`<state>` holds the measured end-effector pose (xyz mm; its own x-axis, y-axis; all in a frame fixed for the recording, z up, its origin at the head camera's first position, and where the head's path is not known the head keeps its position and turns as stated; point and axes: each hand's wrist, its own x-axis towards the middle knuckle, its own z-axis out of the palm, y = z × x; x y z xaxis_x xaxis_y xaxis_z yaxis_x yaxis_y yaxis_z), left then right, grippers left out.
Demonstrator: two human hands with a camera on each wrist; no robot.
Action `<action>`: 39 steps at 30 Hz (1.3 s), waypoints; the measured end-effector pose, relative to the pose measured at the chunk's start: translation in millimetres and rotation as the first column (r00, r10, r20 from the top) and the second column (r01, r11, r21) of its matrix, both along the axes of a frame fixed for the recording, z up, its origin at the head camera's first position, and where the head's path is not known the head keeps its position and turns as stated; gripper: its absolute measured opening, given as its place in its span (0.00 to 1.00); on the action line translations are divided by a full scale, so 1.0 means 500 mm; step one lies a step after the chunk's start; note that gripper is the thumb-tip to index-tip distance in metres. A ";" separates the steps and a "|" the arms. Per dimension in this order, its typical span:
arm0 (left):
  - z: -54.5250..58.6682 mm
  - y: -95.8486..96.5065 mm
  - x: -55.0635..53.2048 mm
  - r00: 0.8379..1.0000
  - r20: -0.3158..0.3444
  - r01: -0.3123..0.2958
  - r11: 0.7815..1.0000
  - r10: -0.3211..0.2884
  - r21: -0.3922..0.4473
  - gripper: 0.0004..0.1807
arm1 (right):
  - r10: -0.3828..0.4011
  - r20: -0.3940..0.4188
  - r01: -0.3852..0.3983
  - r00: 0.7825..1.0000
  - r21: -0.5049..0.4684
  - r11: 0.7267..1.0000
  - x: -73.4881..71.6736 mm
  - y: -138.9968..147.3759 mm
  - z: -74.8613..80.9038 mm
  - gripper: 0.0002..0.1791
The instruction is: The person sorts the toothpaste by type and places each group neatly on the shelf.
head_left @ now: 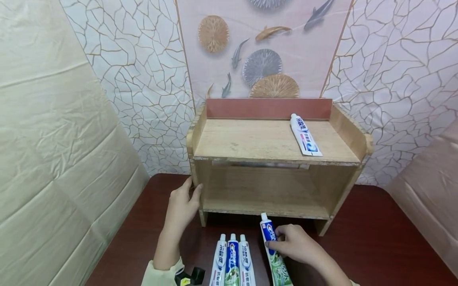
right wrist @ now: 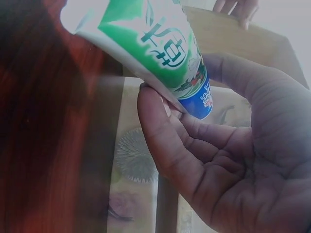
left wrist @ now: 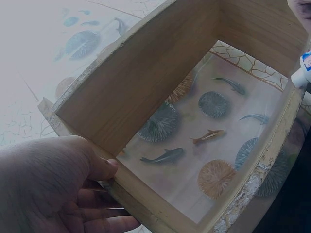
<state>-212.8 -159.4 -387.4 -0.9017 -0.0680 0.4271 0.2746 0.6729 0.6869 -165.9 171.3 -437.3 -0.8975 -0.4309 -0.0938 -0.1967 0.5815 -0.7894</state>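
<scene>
My right hand [head_left: 295, 242] pinches a blue, white and green toothpaste tube [head_left: 272, 248] between thumb and fingers. Its white cap points at the front edge of the small wooden shelf [head_left: 250, 139]. In the right wrist view, the held tube slants above the palm, green part uppermost. At the shelf's left side panel, my left hand [head_left: 182, 204] grips the edge, thumb on the near side and fingers round the outside, as the left wrist view shows. A white toothpaste tube [head_left: 305, 135] lies on the upper board, cap toward the back.
Side by side on the dark red table [head_left: 132, 246] lie three more tubes, a blue-green one [head_left: 232, 262] between two white ones. The shelf's lower board [head_left: 264, 194] sits under the upper one. Patterned cloth [head_left: 143, 79] hangs behind, and pale cloth [head_left: 53, 159] hangs at the left.
</scene>
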 end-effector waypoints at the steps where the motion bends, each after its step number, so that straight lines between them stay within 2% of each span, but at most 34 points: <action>1: 0.000 0.000 0.000 1.000 0.002 -0.001 1.000 0.001 0.000 0.22 | 0.000 -0.003 0.000 1.000 0.006 1.000 0.000 0.001 0.002 0.15; 5: 0.000 -0.001 -0.001 1.000 -0.001 -0.007 1.000 0.007 0.000 0.21 | -0.005 -0.012 0.005 1.000 0.012 1.000 -0.002 0.003 0.009 0.15; 11: 0.000 0.001 -0.005 0.999 -0.039 -0.007 1.000 0.007 -0.001 0.20 | -0.017 -0.045 0.018 0.999 0.011 1.000 -0.007 0.006 0.021 0.15; 16: 0.002 0.002 -0.003 1.000 -0.028 -0.011 1.000 0.011 -0.001 0.21 | -0.025 -0.084 0.028 0.996 0.032 0.999 -0.011 0.009 0.026 0.15; 27: 0.005 0.000 -0.002 1.000 -0.022 -0.006 1.000 0.006 -0.001 0.22 | -0.049 -0.085 0.053 0.995 0.047 0.998 -0.026 0.016 0.050 0.16; 39: 0.001 0.001 -0.001 1.000 -0.022 -0.006 1.000 0.006 -0.003 0.22 | -0.052 -0.081 0.056 0.995 0.041 0.998 -0.040 0.030 0.062 0.16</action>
<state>-213.5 -158.8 -387.0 -0.8915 -0.0718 0.4473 0.2859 0.6767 0.6785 -185.9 186.6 -406.3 -0.9247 -0.3788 -0.0381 -0.2256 0.6259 -0.7466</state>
